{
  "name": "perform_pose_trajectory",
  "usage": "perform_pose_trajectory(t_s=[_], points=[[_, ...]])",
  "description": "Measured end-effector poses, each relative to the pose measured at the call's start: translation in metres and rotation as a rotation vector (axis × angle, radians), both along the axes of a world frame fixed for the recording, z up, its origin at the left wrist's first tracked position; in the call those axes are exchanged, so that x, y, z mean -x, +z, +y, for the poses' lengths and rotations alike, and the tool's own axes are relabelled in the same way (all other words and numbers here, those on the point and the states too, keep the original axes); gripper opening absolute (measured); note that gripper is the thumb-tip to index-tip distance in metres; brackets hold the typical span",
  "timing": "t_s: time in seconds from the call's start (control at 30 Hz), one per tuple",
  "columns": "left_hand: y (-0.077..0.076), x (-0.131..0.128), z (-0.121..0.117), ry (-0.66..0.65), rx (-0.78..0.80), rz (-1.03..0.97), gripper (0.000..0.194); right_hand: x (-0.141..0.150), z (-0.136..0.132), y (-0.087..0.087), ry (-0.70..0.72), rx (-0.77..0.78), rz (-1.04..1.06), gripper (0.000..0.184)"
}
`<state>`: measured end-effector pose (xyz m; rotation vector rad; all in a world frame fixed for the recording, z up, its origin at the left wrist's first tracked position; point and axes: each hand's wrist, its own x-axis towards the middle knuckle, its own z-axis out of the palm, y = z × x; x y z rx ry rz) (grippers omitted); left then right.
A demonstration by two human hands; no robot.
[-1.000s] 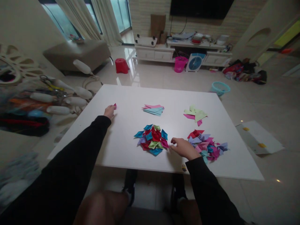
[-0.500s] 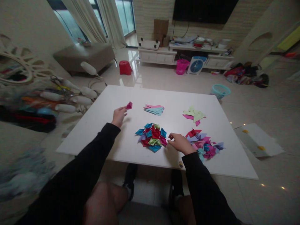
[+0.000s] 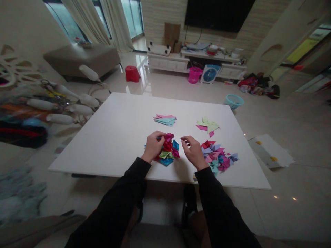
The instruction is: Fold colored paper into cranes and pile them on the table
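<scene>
My left hand (image 3: 154,144) pinches a magenta folded paper piece (image 3: 169,136) over a pile of shiny folded paper pieces (image 3: 167,155) in red, blue and green. The hand covers the left part of that pile. To its right, my right hand (image 3: 192,150) is raised with thumb and fingers slightly apart, and I see nothing between them. Right of that hand lies a second pile of folded paper pieces (image 3: 221,158) in purple, pink and blue. Farther back are a stack of pink and light blue folded papers (image 3: 165,120) and some light green and pink ones (image 3: 208,125).
Everything lies on a white table (image 3: 124,113). Beyond it stand a red stool (image 3: 132,74), a pink bin (image 3: 194,75) and a blue basket (image 3: 234,101). A lamp with several white shades (image 3: 82,109) is close to the table's left edge.
My left hand has brought the magenta paper piece from the left side of the table rightward and nearer, over the shiny pile. The right hand stays near the pile's right side.
</scene>
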<state>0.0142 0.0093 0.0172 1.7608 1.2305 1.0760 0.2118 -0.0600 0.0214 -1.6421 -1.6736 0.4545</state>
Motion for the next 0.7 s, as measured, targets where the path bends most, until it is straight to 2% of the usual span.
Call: perform_pose_trajectory(t_s=[0.23,0.37,0.5,0.7], points=[[-0.021,0.023,0.029,0.060,-0.002,0.140,0.027,0.001,0.014,-0.007,0.013,0.017,0.020,0.021],[-0.032,0.036,0.038,0.145,0.085,0.186,0.027,0.002,0.011,-0.009,0.055,0.005,-0.008,0.018],[-0.035,0.038,0.037,0.142,0.186,0.256,0.025,0.001,0.004,-0.006,0.071,0.034,-0.030,0.014],[-0.033,0.032,0.031,0.079,0.248,0.426,0.025,0.000,-0.001,-0.001,0.094,0.060,-0.050,0.013]])
